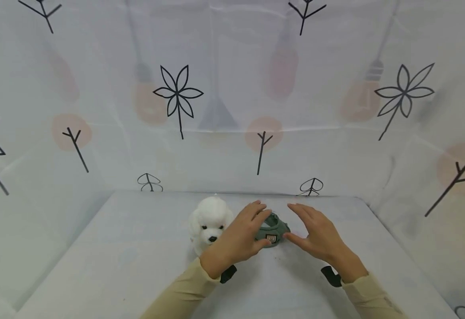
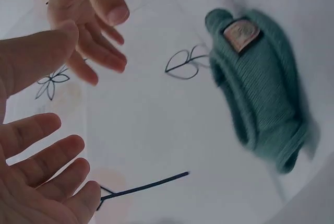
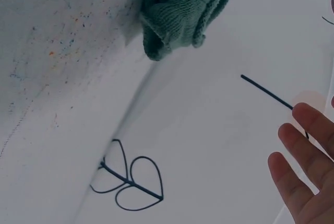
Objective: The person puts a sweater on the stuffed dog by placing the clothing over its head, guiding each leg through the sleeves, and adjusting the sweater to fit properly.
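Note:
A small green knitted garment (image 1: 274, 230) with a square patch on its front lies on the white table between my hands. Ribbed edges and an opening show on the garment (image 2: 261, 83) in the left wrist view. My left hand (image 1: 238, 235) hovers at its left side, fingers spread and holding nothing, and overlaps it in the head view. On the other side, my right hand (image 1: 320, 235) is raised with its fingers apart and grips nothing. A white plush dog (image 1: 212, 221) sits just left of the left hand, partly hidden behind that forearm.
The white tabletop (image 1: 108, 261) ends at a pale cloth backdrop (image 1: 216, 150) printed with plants and lamps. Cloth walls rise on both sides. Black straps (image 1: 331, 277) are at both wrists. Small coloured specks mark the table surface (image 3: 57, 51) in the right wrist view.

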`<action>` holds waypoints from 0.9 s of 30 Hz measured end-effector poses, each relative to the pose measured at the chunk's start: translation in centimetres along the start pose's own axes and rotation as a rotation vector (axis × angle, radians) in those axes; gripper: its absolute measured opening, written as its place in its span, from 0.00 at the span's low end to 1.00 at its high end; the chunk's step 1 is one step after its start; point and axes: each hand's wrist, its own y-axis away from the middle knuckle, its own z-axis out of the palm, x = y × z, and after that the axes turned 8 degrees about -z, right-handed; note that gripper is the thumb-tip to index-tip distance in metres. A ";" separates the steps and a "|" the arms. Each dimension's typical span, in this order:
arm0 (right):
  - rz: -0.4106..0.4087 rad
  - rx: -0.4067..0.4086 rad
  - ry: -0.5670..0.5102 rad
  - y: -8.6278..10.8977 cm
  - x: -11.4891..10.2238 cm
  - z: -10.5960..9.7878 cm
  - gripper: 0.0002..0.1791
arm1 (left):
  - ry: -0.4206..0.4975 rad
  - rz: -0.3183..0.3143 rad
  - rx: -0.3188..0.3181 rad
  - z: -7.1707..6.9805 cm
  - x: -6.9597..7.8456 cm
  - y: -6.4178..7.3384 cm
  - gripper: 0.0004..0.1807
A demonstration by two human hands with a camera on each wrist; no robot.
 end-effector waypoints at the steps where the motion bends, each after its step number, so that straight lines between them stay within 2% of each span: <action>1: 0.000 -0.001 -0.002 0.1 0.1 0.1 0.45 | 0.015 -0.020 -0.011 0.4 0.1 0.1 0.37; 4: -0.004 -0.004 -0.008 0.3 0.2 0.3 0.45 | 0.036 -0.084 -0.030 1.5 0.2 0.3 0.37; 7: -0.007 -0.013 -0.017 0.4 0.4 0.7 0.45 | 0.055 -0.123 -0.024 2.8 0.1 0.4 0.37; 12: -0.010 -0.039 -0.033 0.4 0.8 1.4 0.44 | 0.140 -0.163 0.024 4.5 -0.1 0.3 0.35; 16: -0.002 -0.076 -0.067 0.3 1.2 2.3 0.43 | 0.153 -0.237 0.049 5.5 -0.3 0.0 0.33; 19: 0.020 -0.112 -0.099 0.1 1.2 3.1 0.41 | 0.173 -0.317 0.030 6.1 -0.5 -0.2 0.31; 23: 0.044 -0.152 -0.138 -0.3 1.2 3.8 0.37 | 0.241 -0.427 -0.026 6.7 -0.8 -0.3 0.29; 27: 0.071 -0.197 -0.181 -0.7 1.2 4.3 0.33 | 0.287 -0.495 -0.076 7.6 -1.3 -0.6 0.27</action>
